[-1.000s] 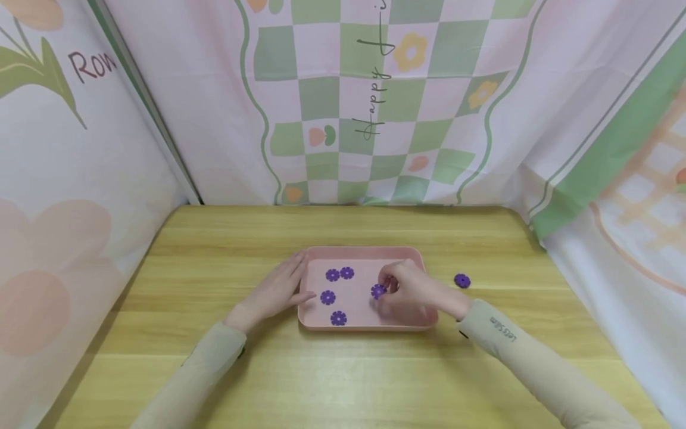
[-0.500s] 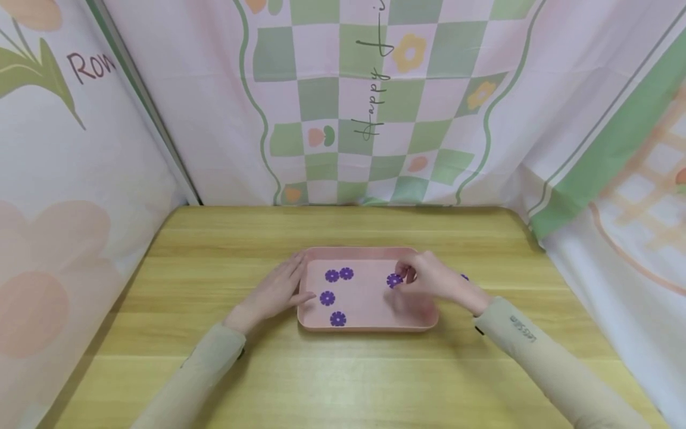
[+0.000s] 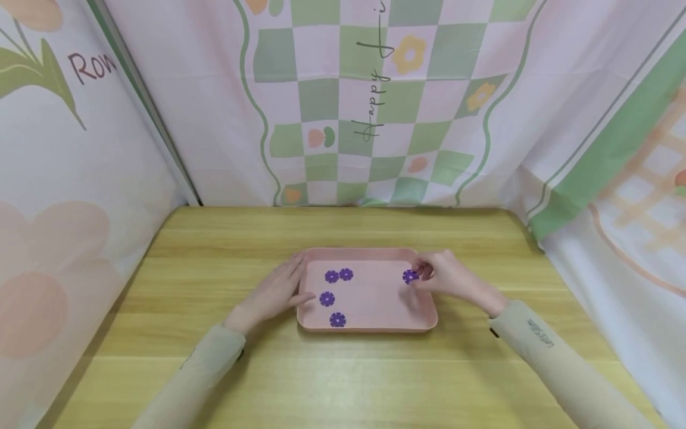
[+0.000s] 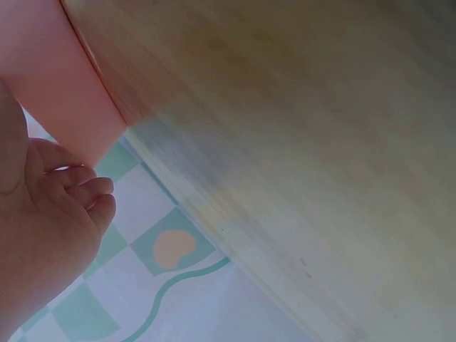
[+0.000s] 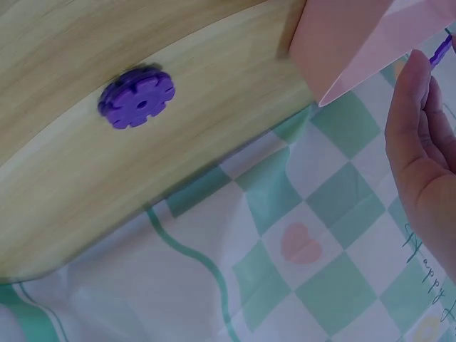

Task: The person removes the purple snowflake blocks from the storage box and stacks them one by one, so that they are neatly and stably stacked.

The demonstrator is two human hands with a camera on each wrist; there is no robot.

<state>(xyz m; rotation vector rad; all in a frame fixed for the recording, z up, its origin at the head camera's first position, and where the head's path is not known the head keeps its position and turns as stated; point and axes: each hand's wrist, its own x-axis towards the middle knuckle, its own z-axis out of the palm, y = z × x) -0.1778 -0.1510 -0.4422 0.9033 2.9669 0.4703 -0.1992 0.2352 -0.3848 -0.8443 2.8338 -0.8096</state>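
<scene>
My right hand (image 3: 449,279) pinches a purple snowflake building disc (image 3: 409,277) between thumb and fingers, over the right end of a pink tray (image 3: 375,301). In the right wrist view only the edge of this disc (image 5: 442,50) shows at the fingertips. My left hand (image 3: 274,287) lies along the tray's left rim, its fingers straight and the thumb reaching over the edge. Several more purple discs lie flat in the tray's left part: two side by side (image 3: 346,274) at the back, one (image 3: 327,299) near the left thumb, one (image 3: 337,320) by the front wall.
On the wooden table (image 3: 364,381), right of the tray, a small stack of purple discs (image 5: 137,97) shows in the right wrist view; the right hand hides it in the head view. A checked curtain (image 3: 356,113) hangs behind the table, with more fabric at both sides.
My right hand has moved right and slightly back with the pinched disc, from the tray's right-centre to its right rim, covering the discs on the table. The left hand has stayed put.
</scene>
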